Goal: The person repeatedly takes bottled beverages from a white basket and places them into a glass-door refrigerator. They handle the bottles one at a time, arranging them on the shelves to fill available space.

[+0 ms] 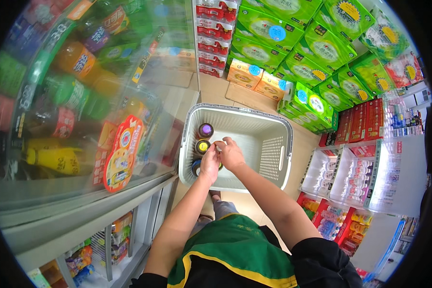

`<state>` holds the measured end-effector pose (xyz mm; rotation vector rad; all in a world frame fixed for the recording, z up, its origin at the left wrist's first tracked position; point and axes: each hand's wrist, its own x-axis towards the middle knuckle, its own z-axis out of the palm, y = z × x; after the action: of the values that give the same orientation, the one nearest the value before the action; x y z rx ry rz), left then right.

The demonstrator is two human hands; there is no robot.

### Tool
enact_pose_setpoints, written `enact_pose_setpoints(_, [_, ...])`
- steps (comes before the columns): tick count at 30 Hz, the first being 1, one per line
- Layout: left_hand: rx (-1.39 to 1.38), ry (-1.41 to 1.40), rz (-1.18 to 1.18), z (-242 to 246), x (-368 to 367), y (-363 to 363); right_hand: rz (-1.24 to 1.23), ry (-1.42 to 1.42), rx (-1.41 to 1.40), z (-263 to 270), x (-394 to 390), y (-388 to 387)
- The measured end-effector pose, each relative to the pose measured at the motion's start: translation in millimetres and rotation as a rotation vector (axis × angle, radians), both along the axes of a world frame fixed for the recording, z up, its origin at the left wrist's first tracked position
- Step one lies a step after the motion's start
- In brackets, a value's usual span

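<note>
A white plastic basket with a grey rim stands on the floor before me. Along its left side are several upright bottles, among them a purple-capped bottle and a yellow-capped bottle. My left hand is over these bottles, fingertips pinched together beside those of my right hand. The fingers of both hands meet above the basket; whether something small is between them is too unclear to tell. Below my hands a bottle is mostly hidden, with a bit of green showing.
At left is a glass-doored drinks cooler with shelves of bottles. Green tissue packs are stacked beyond the basket, with orange cartons at their foot. White display bins of bottles stand at right. My legs are just below the basket.
</note>
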<state>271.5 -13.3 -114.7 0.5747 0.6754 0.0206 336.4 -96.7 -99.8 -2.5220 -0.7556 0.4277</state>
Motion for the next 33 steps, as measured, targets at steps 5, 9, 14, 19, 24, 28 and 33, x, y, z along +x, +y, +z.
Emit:
enact_pose_setpoints(5, [-0.052,0.060,0.026,-6.7,12.7,-0.2,0.063,0.145,-0.073,-36.5,16.7,3.7])
enact_pose_setpoints(9, [-0.025,0.081,-0.039,1.5,8.7,5.7,0.041,0.162,-0.049,-32.5,20.8,6.2])
enact_pose_setpoints(14, [0.535,0.001,-0.243,22.3,-13.7,2.9,0.134,0.090,0.173,58.1,39.6,-9.2])
enact_pose_setpoints(19, [1.158,-0.064,-0.251,69.2,-42.8,-5.1,0.157,0.105,0.344,183.1,34.0,-16.4])
enact_pose_setpoints(24, [1.308,-0.111,-0.174,123.8,-92.5,6.6,0.408,0.165,0.507,247.5,-15.9,4.7])
enact_pose_setpoints(28, [1.324,-0.072,-0.061,147.4,-164.9,17.3,0.569,0.278,0.576,265.4,-76.0,23.9])
enact_pose_setpoints(33, [1.348,0.088,0.274,145.4,-254.2,20.0,0.760,0.374,0.723,268.7,-158.7,52.2])
